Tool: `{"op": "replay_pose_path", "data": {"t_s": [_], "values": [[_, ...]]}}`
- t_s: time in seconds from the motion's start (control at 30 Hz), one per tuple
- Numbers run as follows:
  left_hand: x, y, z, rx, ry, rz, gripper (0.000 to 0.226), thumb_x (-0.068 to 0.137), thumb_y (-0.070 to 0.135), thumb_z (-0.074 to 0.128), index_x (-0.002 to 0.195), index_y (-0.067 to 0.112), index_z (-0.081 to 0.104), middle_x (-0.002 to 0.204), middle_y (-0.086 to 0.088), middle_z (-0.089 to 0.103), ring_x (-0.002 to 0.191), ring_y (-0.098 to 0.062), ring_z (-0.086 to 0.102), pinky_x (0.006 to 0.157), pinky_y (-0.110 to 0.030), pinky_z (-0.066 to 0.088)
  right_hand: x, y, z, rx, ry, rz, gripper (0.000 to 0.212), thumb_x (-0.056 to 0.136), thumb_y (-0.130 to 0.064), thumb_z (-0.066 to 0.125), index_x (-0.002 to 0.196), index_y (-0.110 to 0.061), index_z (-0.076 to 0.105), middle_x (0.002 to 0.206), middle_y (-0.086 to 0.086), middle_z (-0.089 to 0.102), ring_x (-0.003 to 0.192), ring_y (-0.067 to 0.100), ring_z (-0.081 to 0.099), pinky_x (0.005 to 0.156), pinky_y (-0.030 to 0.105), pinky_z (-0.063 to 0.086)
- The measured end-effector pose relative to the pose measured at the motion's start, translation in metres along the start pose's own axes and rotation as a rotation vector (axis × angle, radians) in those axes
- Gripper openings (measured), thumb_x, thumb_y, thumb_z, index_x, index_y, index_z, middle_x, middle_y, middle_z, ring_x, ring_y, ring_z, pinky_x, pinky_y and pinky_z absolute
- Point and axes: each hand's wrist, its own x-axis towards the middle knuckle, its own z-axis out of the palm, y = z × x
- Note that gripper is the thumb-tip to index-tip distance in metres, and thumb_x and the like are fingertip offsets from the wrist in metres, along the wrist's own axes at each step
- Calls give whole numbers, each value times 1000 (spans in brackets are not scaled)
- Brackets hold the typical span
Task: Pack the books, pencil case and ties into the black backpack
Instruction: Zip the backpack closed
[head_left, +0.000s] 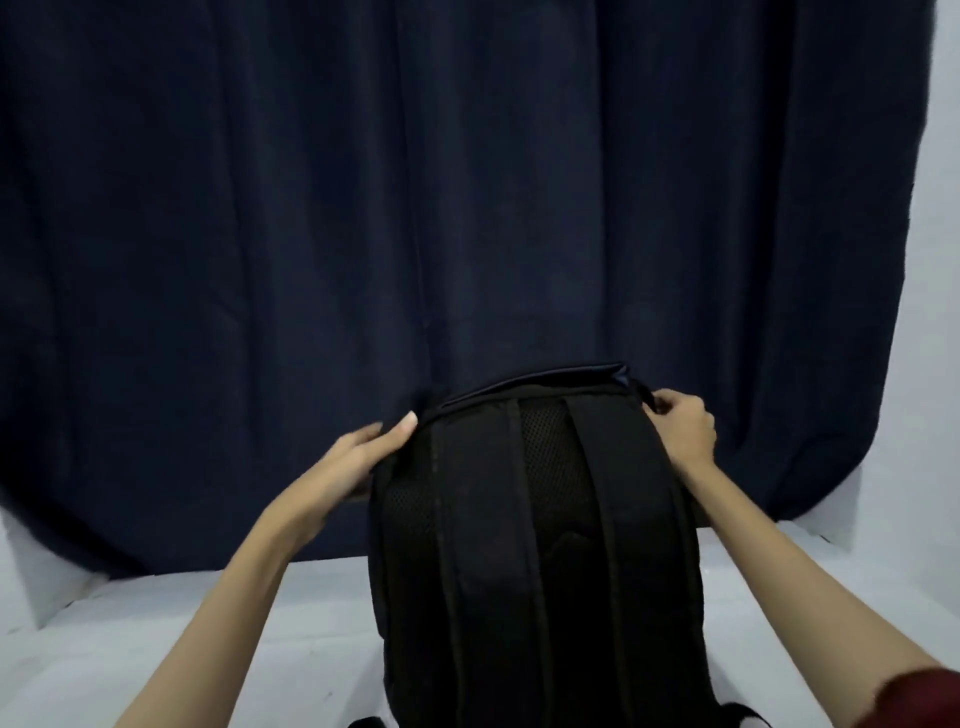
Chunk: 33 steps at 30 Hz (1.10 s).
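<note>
The black backpack (535, 545) stands upright on the white table, its strap side and mesh back panel facing me. My left hand (358, 457) grips its upper left corner, thumb on the top edge and fingers behind the side. My right hand (683, 428) pinches something small and dark at the upper right corner, probably a zipper pull. A dark blue edge (597, 371) shows along the top of the bag. No books, pencil case or ties are in view.
A dark navy curtain (467, 208) hangs right behind the bag and fills most of the view. The white table surface (156, 623) spreads left and right of the bag. A pale wall (940, 260) shows at the far right.
</note>
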Motion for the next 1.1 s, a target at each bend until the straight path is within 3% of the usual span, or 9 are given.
{"op": "replay_pose_path", "data": {"t_s": [0.1,0.17,0.23,0.33,0.4,0.6,0.77,0.9,1.1], "values": [[8,-14,11,65,154,130,36,91,41,57,96,9,71,94,-1,74,90,-16,68,79,-27,46,-4,-1,-4,-78,150,-62,22,88,-17,63,106,-5,62,104,12,60,101,32,55,82,38,43],[17,-15,23,112,419,233,35,94,29,56,79,-2,63,73,-5,65,70,-17,58,61,-25,37,-19,-9,-4,63,366,-170,18,90,-22,61,87,-5,59,83,7,55,80,23,53,75,36,42],[21,-14,32,82,572,292,41,95,25,55,61,3,46,58,-2,46,56,-12,39,48,-17,26,-34,-20,-9,166,224,-140,47,94,-44,51,60,-12,43,57,-2,42,58,15,42,61,31,35],[23,-15,40,-43,695,317,46,96,26,54,59,12,30,54,1,29,51,-8,26,43,-18,20,-39,-31,-19,158,-159,-32,63,82,-70,46,51,-16,37,54,-5,43,57,14,45,63,31,37],[20,-15,42,-221,784,307,47,97,26,52,59,15,27,54,1,27,45,-5,24,41,-18,20,-38,-37,-15,127,-233,-96,56,78,-63,59,60,-11,51,62,-2,52,64,15,52,65,34,41],[42,5,32,-238,847,374,49,98,26,50,58,19,23,54,1,24,36,-3,24,38,-16,16,-29,-43,24,288,202,-439,44,90,-25,63,60,-5,37,52,-1,34,50,8,30,55,23,29],[56,-14,21,-215,482,154,40,91,58,44,68,24,44,64,4,46,59,-6,45,53,-20,34,-5,-22,43,294,170,-385,42,90,-26,63,59,-12,37,51,-7,35,49,8,33,59,25,31],[58,-52,7,-324,7,-14,66,75,80,38,122,38,59,120,16,64,115,-5,56,104,-33,38,-5,-6,50,349,153,-274,43,90,-26,62,57,-16,36,52,-7,37,50,7,35,57,24,31],[79,-59,26,-313,450,83,38,98,43,44,124,19,57,127,-1,60,117,-18,55,105,-41,42,-9,-9,54,352,199,-336,45,92,-22,61,57,-15,33,51,-7,33,46,4,36,52,17,28]]}}
